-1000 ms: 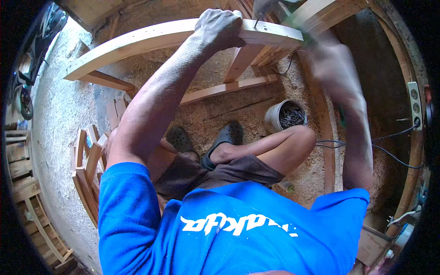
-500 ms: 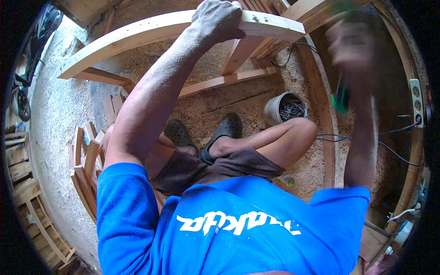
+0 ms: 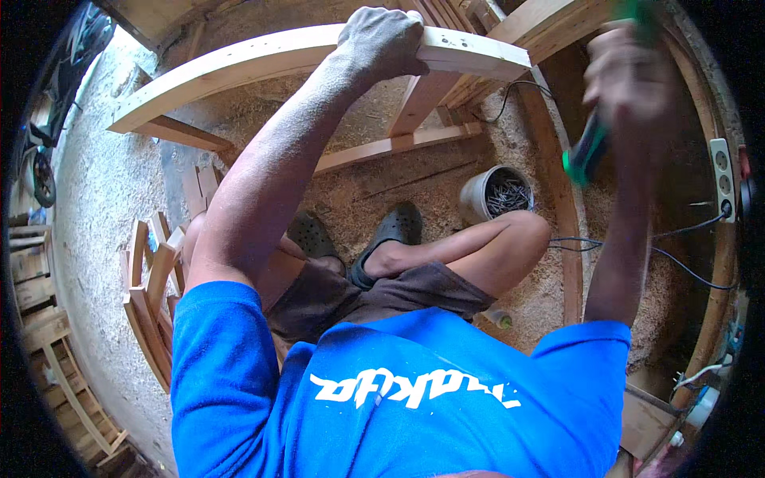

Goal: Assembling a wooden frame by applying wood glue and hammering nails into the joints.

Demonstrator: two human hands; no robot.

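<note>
My left hand (image 3: 381, 44) is closed over the top of a curved pale wooden rail (image 3: 239, 68) of a wooden frame. Just right of its fingers, a few small dark nail heads or holes show in the rail. Up at the right, my right hand (image 3: 631, 76) is wrapped round a hammer (image 3: 587, 153) with a green and black grip. Motion smears this hand, and the hammer's head cannot be made out clearly. Air separates the hammer from the rail. A wooden crosspiece (image 3: 398, 146) of the frame runs lower down, beyond my feet.
A pale bucket of nails (image 3: 476, 195) stands beside my right knee. Cut wooden pieces (image 3: 151, 279) are stacked at the left. A power strip (image 3: 723, 179) with black cables (image 3: 693, 267) is at the right. Sawdust covers the floor around my dark clogs (image 3: 396, 231).
My right hand has shifted slightly, still raised, and the hammer's grip shows more clearly and farther left. My left hand keeps its hold; the rail sits slightly lower in view.
</note>
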